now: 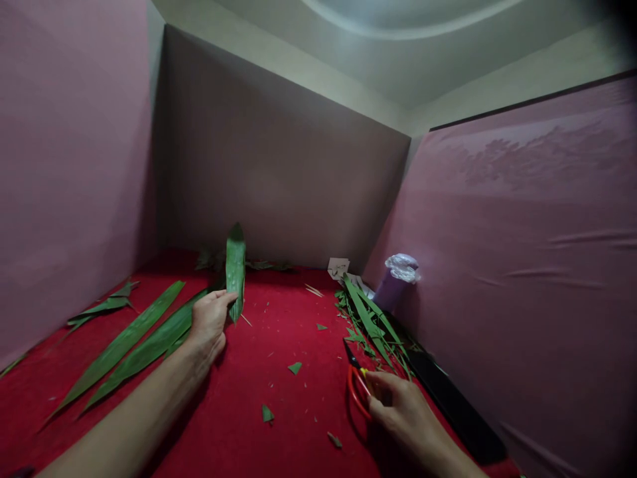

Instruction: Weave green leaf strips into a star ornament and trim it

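My left hand [209, 323] pinches a trimmed green leaf piece [235, 265] and holds it upright above the red cloth [279, 411]. My right hand [401, 406] rests low on the cloth at the right, its fingers curled round the red handles of a pair of scissors [356, 385]. The dark blades point away from me toward a heap of green leaf strips [371, 322].
Long green leaves [132, 345] lie flat at the left, with more at the far left [104, 305]. Small leaf scraps [294, 367] dot the cloth. A purple cylinder with a crinkled top [395, 279], a dark flat object [448, 398] and pink walls bound the right.
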Tool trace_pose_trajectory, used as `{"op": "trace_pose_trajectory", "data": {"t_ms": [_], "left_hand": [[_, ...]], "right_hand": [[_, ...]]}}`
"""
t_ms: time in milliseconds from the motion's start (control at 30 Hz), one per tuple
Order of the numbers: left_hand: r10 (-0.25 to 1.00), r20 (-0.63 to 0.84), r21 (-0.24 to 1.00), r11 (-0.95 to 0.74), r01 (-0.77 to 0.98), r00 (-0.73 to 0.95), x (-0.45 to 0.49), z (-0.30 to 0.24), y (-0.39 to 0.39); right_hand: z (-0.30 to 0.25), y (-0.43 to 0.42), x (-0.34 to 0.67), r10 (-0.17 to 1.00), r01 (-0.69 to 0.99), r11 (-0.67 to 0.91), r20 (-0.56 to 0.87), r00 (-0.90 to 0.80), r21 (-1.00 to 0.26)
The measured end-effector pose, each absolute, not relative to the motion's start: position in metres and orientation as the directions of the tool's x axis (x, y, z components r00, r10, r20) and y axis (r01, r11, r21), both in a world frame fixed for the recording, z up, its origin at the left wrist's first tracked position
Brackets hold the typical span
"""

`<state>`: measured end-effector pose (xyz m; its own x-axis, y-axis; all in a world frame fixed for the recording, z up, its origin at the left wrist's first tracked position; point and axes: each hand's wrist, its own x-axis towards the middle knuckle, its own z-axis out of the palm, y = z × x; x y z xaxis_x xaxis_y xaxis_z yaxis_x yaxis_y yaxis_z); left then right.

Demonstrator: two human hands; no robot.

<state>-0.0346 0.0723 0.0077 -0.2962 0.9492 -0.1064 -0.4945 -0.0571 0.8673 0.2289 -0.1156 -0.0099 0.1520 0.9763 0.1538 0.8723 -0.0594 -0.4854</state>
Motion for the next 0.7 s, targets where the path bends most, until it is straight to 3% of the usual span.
{"op": "trace_pose_trajectory", "data": {"t_ms": [133,333,400,467,600,700], "left_hand": [[0.948,-0.111,0.868,-0.053,-0.493,-0.298,-0.034,0.008,0.072],[0.946,-0.117,0.863,-0.054,-0.502,-0.303,-0.035,0.010,0.073],[0.945,-0.119,0.863,-0.053,-0.502,-0.304,-0.036,0.010,0.073],[0.945,-0.116,0.863,-0.057,-0.502,-0.306,-0.036,0.009,0.073],[0.946,-0.110,0.860,-0.063,-0.506,-0.304,-0.035,0.008,0.073],[0.946,-0.109,0.862,-0.063,-0.504,-0.305,-0.035,0.007,0.074]], "right_hand": [[0.002,-0.114,0.216,0.977,0.852,-0.005,0.180,0.116,-0.523],[0.000,-0.122,0.175,0.958,0.833,0.288,0.145,-0.249,-0.472],[-0.005,-0.127,0.177,0.951,0.823,0.307,0.114,-0.288,-0.478],[-0.008,-0.130,0.187,0.973,0.832,0.229,0.094,-0.210,-0.505],[0.001,-0.128,0.218,0.988,0.793,-0.016,0.114,0.108,-0.609],[0.008,-0.128,0.231,0.965,0.739,-0.069,0.145,0.221,-0.670]]}}
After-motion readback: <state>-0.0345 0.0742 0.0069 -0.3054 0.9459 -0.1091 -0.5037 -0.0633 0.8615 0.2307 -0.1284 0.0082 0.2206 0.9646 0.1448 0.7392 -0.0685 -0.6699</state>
